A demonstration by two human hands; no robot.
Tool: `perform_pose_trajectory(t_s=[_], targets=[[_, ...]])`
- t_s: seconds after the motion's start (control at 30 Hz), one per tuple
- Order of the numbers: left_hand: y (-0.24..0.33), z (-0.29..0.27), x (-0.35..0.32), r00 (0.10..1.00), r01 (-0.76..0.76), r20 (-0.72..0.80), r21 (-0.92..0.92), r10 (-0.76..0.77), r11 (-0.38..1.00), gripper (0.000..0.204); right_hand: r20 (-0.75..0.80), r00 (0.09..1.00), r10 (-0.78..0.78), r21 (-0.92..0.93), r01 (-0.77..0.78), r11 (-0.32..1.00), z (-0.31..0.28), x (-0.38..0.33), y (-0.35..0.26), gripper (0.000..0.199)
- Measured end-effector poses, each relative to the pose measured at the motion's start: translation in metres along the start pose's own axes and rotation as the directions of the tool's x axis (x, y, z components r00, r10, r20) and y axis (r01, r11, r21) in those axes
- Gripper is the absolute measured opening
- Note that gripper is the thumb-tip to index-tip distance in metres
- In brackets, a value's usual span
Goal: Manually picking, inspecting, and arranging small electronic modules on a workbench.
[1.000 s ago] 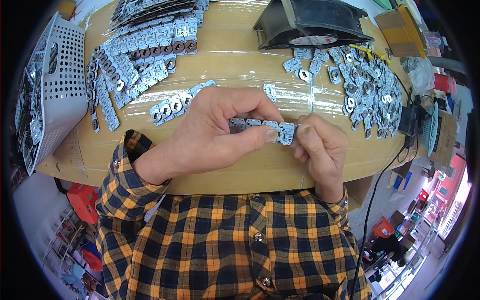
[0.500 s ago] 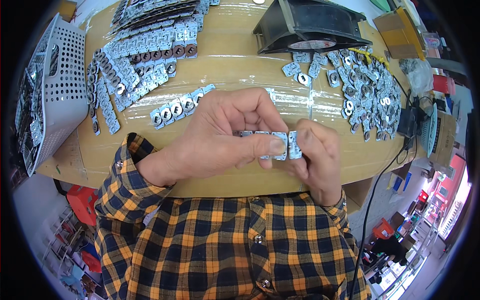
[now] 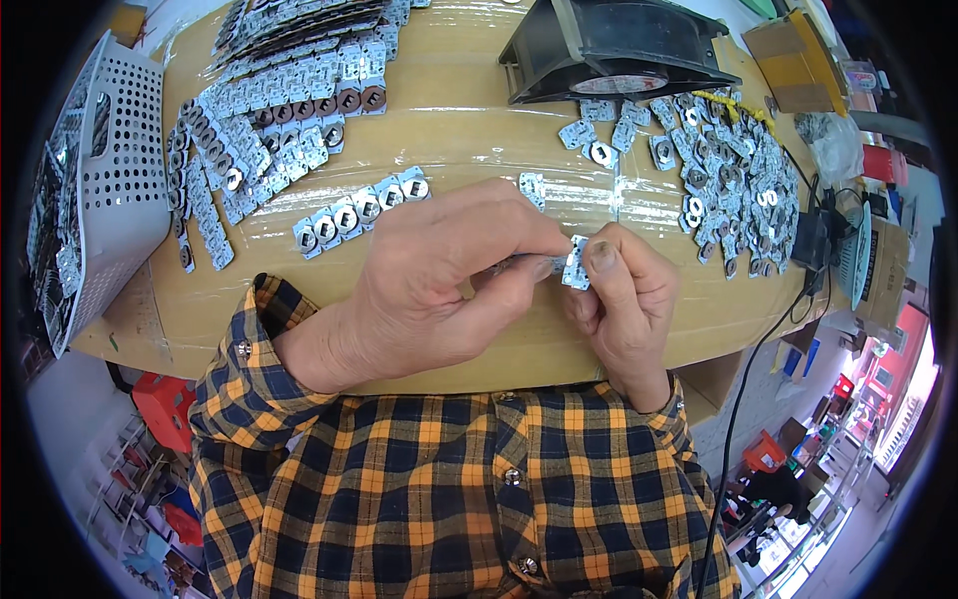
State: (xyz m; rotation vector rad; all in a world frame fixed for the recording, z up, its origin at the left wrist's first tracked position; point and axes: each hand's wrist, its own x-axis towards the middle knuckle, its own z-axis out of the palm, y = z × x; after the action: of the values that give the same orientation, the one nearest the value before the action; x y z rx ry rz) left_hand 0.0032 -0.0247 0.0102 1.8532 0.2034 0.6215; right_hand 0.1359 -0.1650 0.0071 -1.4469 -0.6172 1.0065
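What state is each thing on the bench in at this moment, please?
left hand: closed, pinching a row of metal plates.
right hand: closed on the row's end.
row of metal plates: held between both hands, above the table.
short strip of plates: lying flat.
loose plates: heaped.
white basket: tilted, holding plates.

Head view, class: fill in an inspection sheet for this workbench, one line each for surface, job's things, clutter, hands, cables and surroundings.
Surface: tan table top under shiny clear film.
Job's things: short strip of small metal plates pinched between both hands; a joined row lies just left of them; neat rows far left; loose pile on the right.
Clutter: black fan at the far edge; white perforated basket at the left, holding more plates.
Hands: left hand and right hand both grip the strip.
Cables: black cable hangs off the right side.
Surroundings: cardboard box far right; red items below.
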Motion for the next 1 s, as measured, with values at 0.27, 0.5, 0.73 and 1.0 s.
perform_pose_trajectory(t_s=[0.27,0.5,0.73,1.0], targets=[[0.001,0.002,-0.002,0.999,-0.017,-0.03,0.099,0.02,0.995,0.023,0.026,1.0,0.017,-0.025,-0.017,1.0,-0.001,0.0,0.0,0.033],[0.001,0.001,-0.001,0.998,0.03,-0.055,-0.015,-0.031,0.999,0.021,0.006,0.998,0.065,0.054,-0.065,0.996,0.0,0.0,0.0,0.034],[-0.002,-0.003,-0.002,0.999,0.031,0.042,0.015,-0.032,0.999,0.021,-0.08,0.995,0.051,-0.013,-0.052,0.999,0.005,-0.001,0.0,0.035],[-0.006,-0.003,-0.004,0.948,0.316,0.088,-0.208,-0.305,0.926,0.017,-0.069,0.956,-0.285,-0.518,0.21,0.829,-0.012,0.003,0.008,0.029]])
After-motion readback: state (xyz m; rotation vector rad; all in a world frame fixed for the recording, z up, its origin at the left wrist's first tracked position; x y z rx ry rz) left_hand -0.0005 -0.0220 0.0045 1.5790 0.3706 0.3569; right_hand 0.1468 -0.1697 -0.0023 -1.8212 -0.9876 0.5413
